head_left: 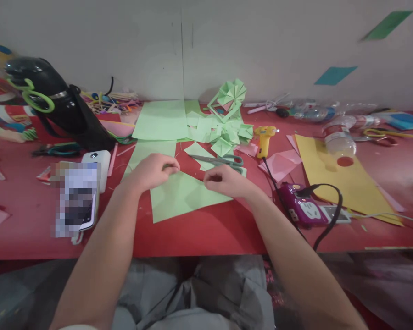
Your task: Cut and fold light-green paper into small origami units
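Observation:
My left hand (157,170) is closed, its fingers curled together, above the left upper edge of a light green paper sheet (187,199). A thin dark green sliver shows by its fingertips, too small to name. Over the sheet's right side, my right hand (225,179) has its fingers pinched together. Whatever they hold, if anything, is hidden. Just beyond my right hand lie scissors (216,160) with grey-green handles, on cut pieces of green paper (196,149). Folded green paper shapes (232,94) stand farther back, beside larger flat green sheets (160,120).
At left are a phone (93,201) partly blurred out, a white device (103,167), pliers (64,149) and a leaning black bottle (55,101). At right are a yellow glue gun (264,140), a purple power socket (303,206) with cables, yellow paper (344,178) and a plastic bottle (340,137).

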### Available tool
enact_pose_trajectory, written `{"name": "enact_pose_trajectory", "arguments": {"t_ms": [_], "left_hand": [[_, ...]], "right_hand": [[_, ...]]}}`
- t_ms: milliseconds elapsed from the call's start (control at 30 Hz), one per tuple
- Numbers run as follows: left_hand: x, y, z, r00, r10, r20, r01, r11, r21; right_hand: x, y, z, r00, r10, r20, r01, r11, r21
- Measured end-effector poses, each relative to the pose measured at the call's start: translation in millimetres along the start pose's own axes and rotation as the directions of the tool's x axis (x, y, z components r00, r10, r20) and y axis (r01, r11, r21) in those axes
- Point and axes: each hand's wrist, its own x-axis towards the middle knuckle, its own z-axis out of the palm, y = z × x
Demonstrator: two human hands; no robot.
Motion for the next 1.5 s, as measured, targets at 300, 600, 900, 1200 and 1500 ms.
{"name": "enact_pose_trajectory", "arguments": {"t_ms": [300, 600, 900, 1200, 1500], "left_hand": [[-4.1, -27.5, -28.6, 0.96, -0.174, -0.219, 0.19, 0.98, 0.056], [-3.3, -25.5, -28.9, 0.961, -0.162, -0.222, 0.174, 0.984, 0.031], [-1.2, -15.2, -18.7, 0.988, -0.093, -0.126, 0.083, 0.993, -0.082], [5.5, 32.3, 18.5, 0.948, 0.216, -0.235, -0.258, 0.952, -0.165], [6.1, 18.2, 10.0, 0.954, 0.147, -0.26, -0.17, 0.983, -0.064]], "right_hand": [[-3.6, 7.6, -18.9, 0.952, 0.023, -0.306, -0.009, 0.999, 0.047], [6.4, 17.6, -20.3, 0.792, 0.081, -0.605, 0.085, 0.967, 0.241], [7.1, 7.4, -1.3, 0.89, 0.108, -0.444, 0.064, 0.932, 0.356], [7.9, 1.1, 10.3, 0.878, -0.103, -0.468, 0.149, 0.987, 0.062], [2.4, -2.1, 6.8, 0.757, -0.282, -0.59, 0.252, 0.958, -0.134]]}}
